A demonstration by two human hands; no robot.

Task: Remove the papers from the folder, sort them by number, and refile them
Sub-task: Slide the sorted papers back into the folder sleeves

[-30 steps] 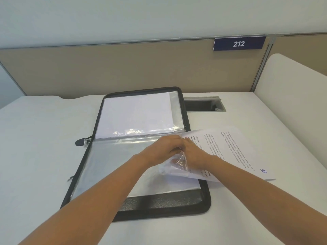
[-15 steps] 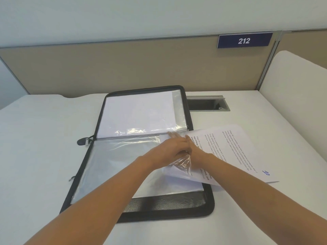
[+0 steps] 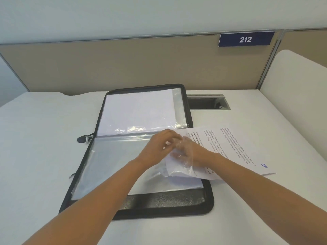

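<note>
A black zip folder (image 3: 208, 200) lies open on the white desk, with clear plastic sleeves on both halves. The far sleeve (image 3: 139, 112) holds white paper. My left hand (image 3: 159, 147) pinches the right edge of the near sleeve (image 3: 113, 165) and lifts it. My right hand (image 3: 191, 152) is partly under that lifted plastic and grips a printed sheet (image 3: 235, 147) marked 10 in blue at its corner. The sheet sticks out to the right over the folder's edge and the desk. More white paper shows inside the near sleeve.
A grey cable slot (image 3: 207, 102) is cut into the desk just behind the folder's right corner. A beige partition (image 3: 123, 64) with a blue 212 sign (image 3: 246, 39) closes off the back. A white divider (image 3: 297, 82) stands at the right.
Both hands have shifted slightly away from me along the sleeve's right edge. The clear plastic now rises higher over my right hand. The printed sheet has barely moved.
</note>
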